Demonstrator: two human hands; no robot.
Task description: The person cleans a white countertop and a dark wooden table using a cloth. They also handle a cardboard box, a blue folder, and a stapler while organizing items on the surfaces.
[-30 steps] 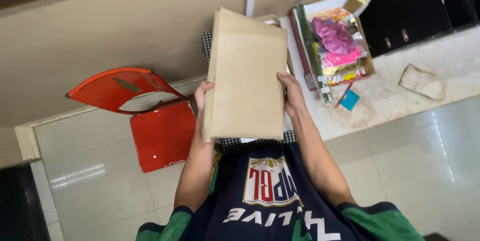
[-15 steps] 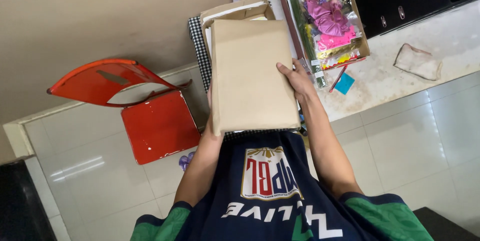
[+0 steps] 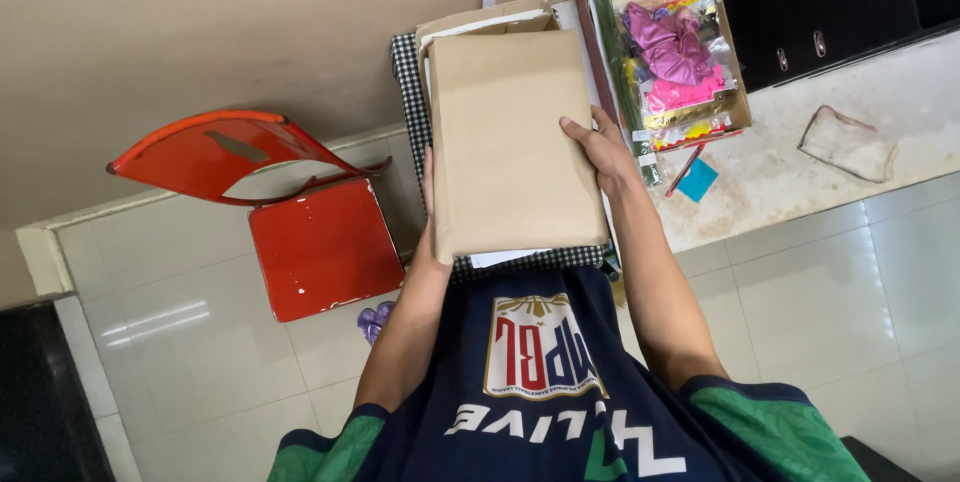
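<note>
Item: brown cardboard panel (image 3: 510, 147), long axis running away from you, held over the checkered cloth (image 3: 408, 92); your left hand (image 3: 428, 227) clasps its left edge, your right hand (image 3: 603, 150) closes on its right edge, both equally near.

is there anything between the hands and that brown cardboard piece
Nothing visible. The left hand grips the left edge of the brown cardboard piece and the right hand presses on its right edge, both touching it directly. It is held over an open cardboard box on a checkered cloth.
</note>
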